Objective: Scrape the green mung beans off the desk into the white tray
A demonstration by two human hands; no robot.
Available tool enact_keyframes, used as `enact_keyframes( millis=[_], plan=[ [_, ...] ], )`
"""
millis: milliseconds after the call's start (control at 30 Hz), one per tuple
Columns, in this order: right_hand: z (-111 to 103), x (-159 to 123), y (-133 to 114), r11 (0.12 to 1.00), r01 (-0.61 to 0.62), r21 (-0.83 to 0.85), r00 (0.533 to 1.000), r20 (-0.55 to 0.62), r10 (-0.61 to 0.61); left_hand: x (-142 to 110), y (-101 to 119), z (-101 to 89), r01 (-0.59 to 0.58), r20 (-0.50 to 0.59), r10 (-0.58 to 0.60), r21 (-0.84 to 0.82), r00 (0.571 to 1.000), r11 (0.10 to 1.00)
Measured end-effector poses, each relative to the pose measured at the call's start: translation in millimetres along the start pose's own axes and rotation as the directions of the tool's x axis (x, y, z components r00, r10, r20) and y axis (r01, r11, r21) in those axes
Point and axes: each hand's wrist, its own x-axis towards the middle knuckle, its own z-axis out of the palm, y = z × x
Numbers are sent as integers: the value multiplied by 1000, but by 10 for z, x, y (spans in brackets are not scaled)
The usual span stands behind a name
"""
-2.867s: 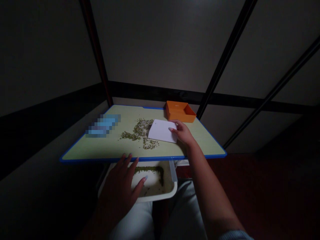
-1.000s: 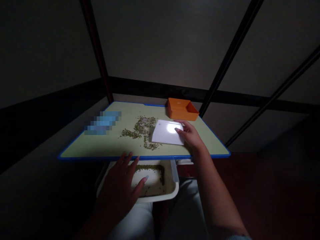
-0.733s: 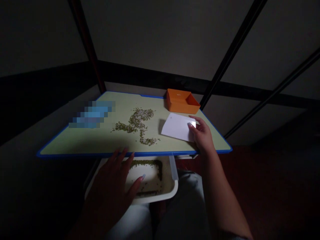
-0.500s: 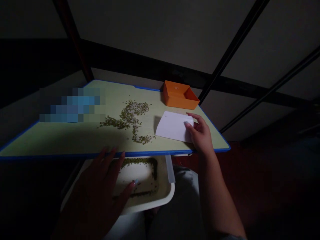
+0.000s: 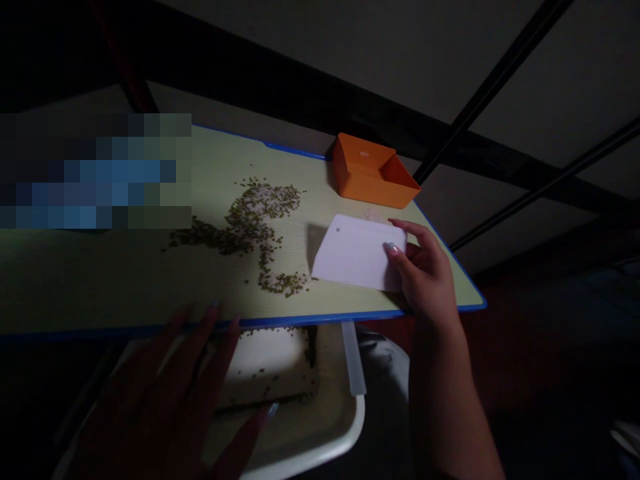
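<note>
My right hand [image 5: 425, 273] is closed on the right end of a white plastic dough scraper [image 5: 360, 253], thumb on its face. The scraper is tilted over the right part of the pale yellow-green table [image 5: 225, 293]. To its left lie scattered small green beans [image 5: 240, 223], which look like mung beans, mixed with white grains. My left hand [image 5: 175, 387] is open in dark shadow, fingers spread over a white basin [image 5: 345, 427] below the table's front edge. More beans lie along the basin's inner edges.
An orange open box [image 5: 375, 177] stands at the table's back right. A blue rim [image 5: 320, 319] runs along the table edge. A translucent strip [image 5: 354, 360] lies on the basin's right side. A pixelated patch hides the table's left. Behind stands a panelled wall.
The view has shifted closer and tilted. My left hand has moved lower and to the left, fingers still spread. My right hand keeps hold of the scraper; the bean pile looks much the same.
</note>
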Motion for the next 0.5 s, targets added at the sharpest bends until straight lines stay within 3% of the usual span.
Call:
enact_keyframes(
  millis=[100, 500],
  plan=[
    [5, -12, -17, 999, -18, 26, 1000, -23, 19, 7, -6, -3, -54, -18, 54, 21, 998, 998],
    [-3, -29, -35, 999, 31, 33, 994, -105, -27, -21, -37, 38, -57, -30, 57, -9, 998, 998]
  ],
)
